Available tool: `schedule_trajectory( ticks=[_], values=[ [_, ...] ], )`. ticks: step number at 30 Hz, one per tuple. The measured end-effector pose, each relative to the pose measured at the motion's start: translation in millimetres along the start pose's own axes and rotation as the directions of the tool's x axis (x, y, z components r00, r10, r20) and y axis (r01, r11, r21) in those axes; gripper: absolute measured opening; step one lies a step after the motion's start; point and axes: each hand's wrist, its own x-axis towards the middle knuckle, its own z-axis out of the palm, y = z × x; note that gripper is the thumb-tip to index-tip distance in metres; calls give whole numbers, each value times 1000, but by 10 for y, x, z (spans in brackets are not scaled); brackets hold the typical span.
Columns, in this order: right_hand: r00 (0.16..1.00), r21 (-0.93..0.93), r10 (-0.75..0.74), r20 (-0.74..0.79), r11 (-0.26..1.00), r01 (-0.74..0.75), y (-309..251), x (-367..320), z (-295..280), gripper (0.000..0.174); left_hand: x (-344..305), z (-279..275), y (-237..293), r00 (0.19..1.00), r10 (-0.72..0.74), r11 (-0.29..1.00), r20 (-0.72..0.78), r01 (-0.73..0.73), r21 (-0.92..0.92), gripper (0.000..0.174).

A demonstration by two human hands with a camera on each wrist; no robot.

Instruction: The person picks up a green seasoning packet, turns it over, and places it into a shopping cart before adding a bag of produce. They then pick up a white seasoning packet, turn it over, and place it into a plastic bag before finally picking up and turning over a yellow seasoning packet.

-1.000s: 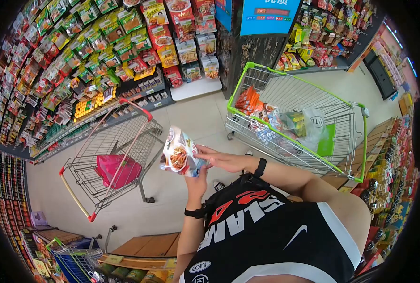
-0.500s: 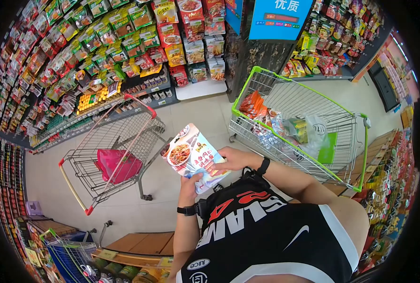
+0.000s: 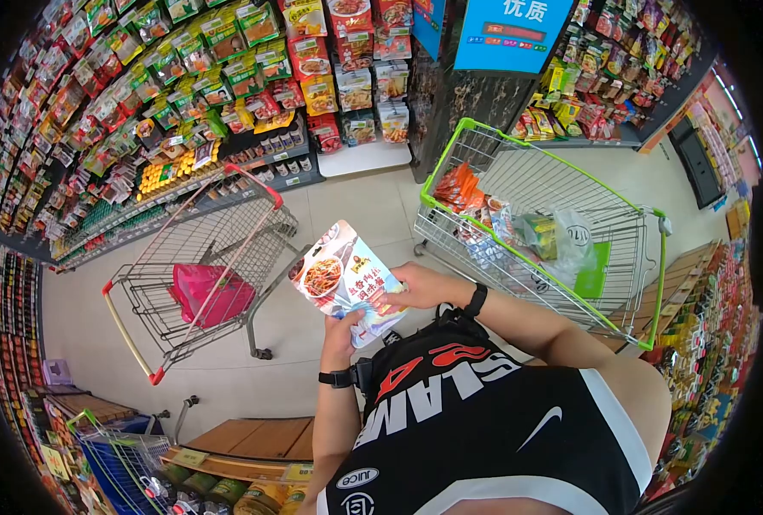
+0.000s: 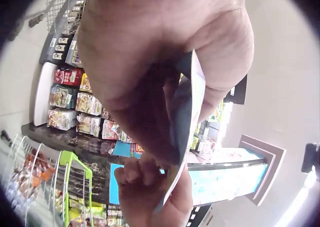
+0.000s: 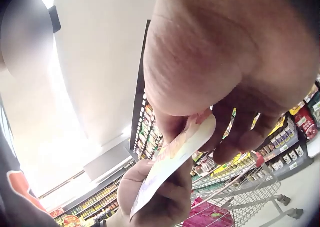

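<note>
While I stand between two carts, I hold a pouch [image 3: 344,276] up in both hands.
My left hand [image 3: 343,330] grips its lower edge from beneath to bear it, and my right hand [image 3: 422,287] pinches its right edge to steady it. That tilts the printed front flat towards my face, I judge for reading. The pouch hangs before my chest, between the red cart [image 3: 227,240] on my left and the green cart [image 3: 518,184] on my right, touching neither.
</note>
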Motion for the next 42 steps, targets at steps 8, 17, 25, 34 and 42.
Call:
schedule_trajectory(
  ticks=[8,17,25,34,42],
  values=[
    [999,28,26,18,999,-26,-75,-9,9,30,-25,6,2,1000,-20,1000,2,20,-14,58],
    [1000,9,-1,10,1000,1,51,3,-31,30,16,9,-23,1000,5,1000,23,-5,4,57],
    [992,-106,-111,-54,989,105,93,-39,-131,26,75,95,-22,1000,17,992,-18,-14,127,60],
    [992,113,-25,-124,993,39,286,-83,-285,28,265,312,24,1000,0,983,13,-2,182,57],
    [741,-621,-372,-559,780,-77,822,-69,-1027,43,531,538,-60,997,-75,983,9,72,169,63]
  ],
)
